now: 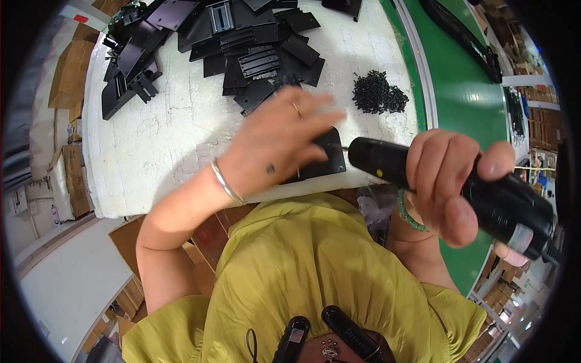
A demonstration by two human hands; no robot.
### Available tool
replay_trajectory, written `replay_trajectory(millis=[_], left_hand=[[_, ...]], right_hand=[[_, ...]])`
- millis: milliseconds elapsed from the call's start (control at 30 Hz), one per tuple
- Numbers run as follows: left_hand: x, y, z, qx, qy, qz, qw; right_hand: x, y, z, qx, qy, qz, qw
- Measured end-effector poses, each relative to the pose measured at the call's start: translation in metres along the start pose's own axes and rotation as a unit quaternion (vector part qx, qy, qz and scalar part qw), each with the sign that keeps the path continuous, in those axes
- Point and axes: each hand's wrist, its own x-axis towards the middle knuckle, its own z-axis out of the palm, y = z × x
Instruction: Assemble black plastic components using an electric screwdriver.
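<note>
My right hand [445,181] is wrapped around a black electric screwdriver [381,158], held nearly level with its tip pointing left. That tip is close to the right edge of a flat black plate [330,156] near the front of the white work surface; whether they touch I cannot tell. Above the plate is my left hand [275,136], slightly blurred, its fingers stretched out and apart. It covers much of the plate, and nothing shows in its fingers. A pile of small black screws [376,92] lies to the right, beyond the screwdriver.
Black plates and brackets [254,42] are heaped at the back of the white foam-like surface [175,145], with more black parts [130,69] at the far left. A green bench [457,85] with a metal edge runs along the right. Cardboard boxes [72,72] stand at left.
</note>
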Motion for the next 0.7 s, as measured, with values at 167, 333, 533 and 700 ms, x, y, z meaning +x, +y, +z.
replay_trajectory(millis=[167, 333, 533, 700], left_hand=[[0.015, -0.072, -0.027, 0.209, -0.104, 0.077, 0.969], [0.026, -0.083, -0.026, 0.170, -0.177, 0.144, 0.959], [0.010, -0.068, -0.028, 0.092, 0.028, 0.052, 0.994], [-0.010, -0.044, -0.040, -0.086, 0.087, -0.171, 0.978]], right_hand=[[0.005, -0.005, -0.021, 0.089, -0.033, -0.001, 0.996], [-0.001, -0.009, -0.023, 0.080, -0.010, -0.004, 0.997], [-0.002, -0.007, -0.028, 0.081, -0.007, -0.003, 0.997], [-0.001, -0.005, -0.038, 0.108, -0.033, 0.002, 0.994]])
